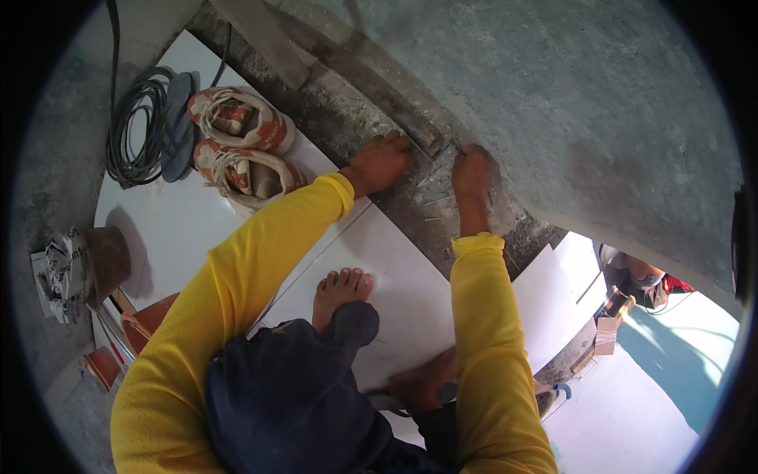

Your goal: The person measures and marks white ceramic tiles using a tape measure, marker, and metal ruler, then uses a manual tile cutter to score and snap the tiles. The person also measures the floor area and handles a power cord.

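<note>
Both my arms, in yellow sleeves, reach to a rough cement strip (359,118) between the white tiles and the grey wall. My left hand (383,163) is closed, with its fingertips beside the end of a long narrow bar (403,118); whatever it pinches is too small to make out. To the right of the bar's end, my right hand (472,172) is a fist with thumb and finger pressed together. A thin dark tip shows at its fingers, too small to name. Several loose nails (430,193) lie on the cement between my hands.
Orange-and-white shoes (241,122), a flip-flop (178,126) and coiled black cable (130,134) rest on white tiles (395,261) at left. A bucket (108,257) stands farther left. The grey wall (584,103) bounds the right; beyond its lower edge sits another person (643,272).
</note>
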`<state>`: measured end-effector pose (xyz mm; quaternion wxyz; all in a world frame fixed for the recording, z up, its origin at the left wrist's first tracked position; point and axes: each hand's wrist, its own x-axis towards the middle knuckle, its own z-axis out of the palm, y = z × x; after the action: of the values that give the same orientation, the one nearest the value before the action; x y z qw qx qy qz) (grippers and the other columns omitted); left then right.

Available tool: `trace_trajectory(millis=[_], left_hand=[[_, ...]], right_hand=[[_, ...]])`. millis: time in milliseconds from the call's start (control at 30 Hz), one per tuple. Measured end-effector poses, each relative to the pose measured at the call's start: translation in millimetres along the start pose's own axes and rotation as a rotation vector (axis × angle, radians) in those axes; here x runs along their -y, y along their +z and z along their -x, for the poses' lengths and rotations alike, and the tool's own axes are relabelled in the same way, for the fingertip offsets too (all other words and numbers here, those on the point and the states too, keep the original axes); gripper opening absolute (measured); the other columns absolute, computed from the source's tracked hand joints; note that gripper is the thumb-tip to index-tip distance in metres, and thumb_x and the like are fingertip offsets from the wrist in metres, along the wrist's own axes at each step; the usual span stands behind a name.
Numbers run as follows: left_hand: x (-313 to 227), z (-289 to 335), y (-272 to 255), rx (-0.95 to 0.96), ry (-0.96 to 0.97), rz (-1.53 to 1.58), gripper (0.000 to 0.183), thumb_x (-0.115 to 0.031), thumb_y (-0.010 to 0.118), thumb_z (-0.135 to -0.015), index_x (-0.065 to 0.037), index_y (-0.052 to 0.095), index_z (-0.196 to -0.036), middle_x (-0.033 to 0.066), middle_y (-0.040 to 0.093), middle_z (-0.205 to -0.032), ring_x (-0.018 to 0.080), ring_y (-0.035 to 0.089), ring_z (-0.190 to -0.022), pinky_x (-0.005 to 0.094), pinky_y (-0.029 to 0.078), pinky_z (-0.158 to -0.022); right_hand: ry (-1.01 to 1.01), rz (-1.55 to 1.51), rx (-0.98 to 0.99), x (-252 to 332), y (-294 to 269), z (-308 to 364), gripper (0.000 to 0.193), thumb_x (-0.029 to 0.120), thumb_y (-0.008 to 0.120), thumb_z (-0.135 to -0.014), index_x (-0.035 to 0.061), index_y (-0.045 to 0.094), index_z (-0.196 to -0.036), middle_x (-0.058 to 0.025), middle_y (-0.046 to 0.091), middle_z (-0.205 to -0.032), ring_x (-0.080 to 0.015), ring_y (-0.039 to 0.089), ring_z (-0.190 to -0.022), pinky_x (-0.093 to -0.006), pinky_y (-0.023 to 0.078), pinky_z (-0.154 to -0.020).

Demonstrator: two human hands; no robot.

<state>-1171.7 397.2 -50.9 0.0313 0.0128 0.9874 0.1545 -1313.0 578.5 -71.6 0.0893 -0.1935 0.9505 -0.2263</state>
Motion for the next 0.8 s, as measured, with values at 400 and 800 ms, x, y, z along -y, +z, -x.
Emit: trace_trajectory(millis=[400,800], left_hand=[[6,6,3,0.069,-0.068,0.045,0.015,-0.02,0.073,-0.092,-0.009,0.076,-0.101,0.0139,0.075,-0.104,0.0357,0.07,-0.107,0.0486,0.053,-0.097],[-4,34,-4,0.036,-0.321,1.045,0.025,-0.012,0.061,-0.104,-0.002,0.061,-0.128,0.0144,0.072,-0.098,0.0294,0.074,-0.088,0.0425,0.059,-0.083]], right_hand=[[0.073,0.039,0.118,-1,-1,-2,0.026,0.015,0.071,-0.097,-0.0025,0.07,-0.116,-0.0288,0.073,-0.113,-0.048,0.068,-0.111,-0.0544,0.054,-0.096],[0.01,0.126,0.144,3,22,-23,0.051,0.045,0.073,-0.091,-0.0058,0.076,-0.094,-0.0314,0.073,-0.101,-0.0512,0.069,-0.102,-0.0573,0.052,-0.092]])
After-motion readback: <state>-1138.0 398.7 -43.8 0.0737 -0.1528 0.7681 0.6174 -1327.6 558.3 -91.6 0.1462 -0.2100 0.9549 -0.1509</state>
